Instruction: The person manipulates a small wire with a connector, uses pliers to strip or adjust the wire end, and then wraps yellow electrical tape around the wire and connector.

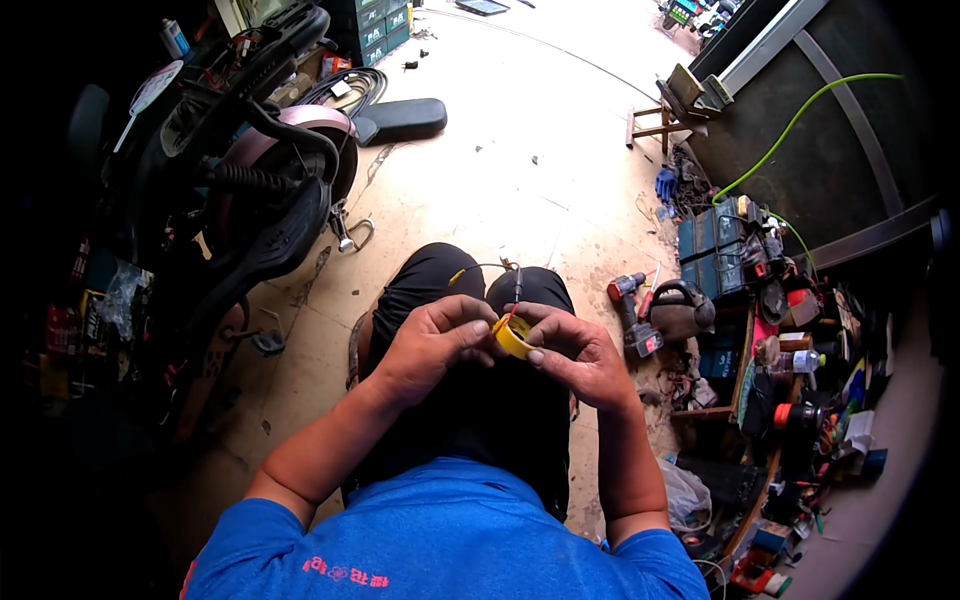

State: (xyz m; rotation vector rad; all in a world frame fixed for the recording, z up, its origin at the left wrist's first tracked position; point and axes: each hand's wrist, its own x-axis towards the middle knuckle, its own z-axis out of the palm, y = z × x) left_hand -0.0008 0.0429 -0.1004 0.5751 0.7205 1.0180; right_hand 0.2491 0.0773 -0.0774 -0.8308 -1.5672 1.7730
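Note:
Above my lap, a roll of yellow tape (513,343) is held in my right hand (580,352), thumb at its near edge and fingers over the far side. My left hand (440,340) is closed in a pinch right beside the roll, at the reddish-yellow end of a thin wire (502,323). Its fingertips partly hide what they grip. From between the hands a dark connector (518,285) stands up on the wire. Beyond it a black lead bends left over my knees and ends in a yellow tip (455,277).
To the left stands a dark scooter (260,200), with a black seat (405,120) on the floor behind it. On the right are a cordless drill (632,310), a teal box (712,240) and a cluttered wooden shelf (745,370). A small wooden stool (655,128) stands farther back.

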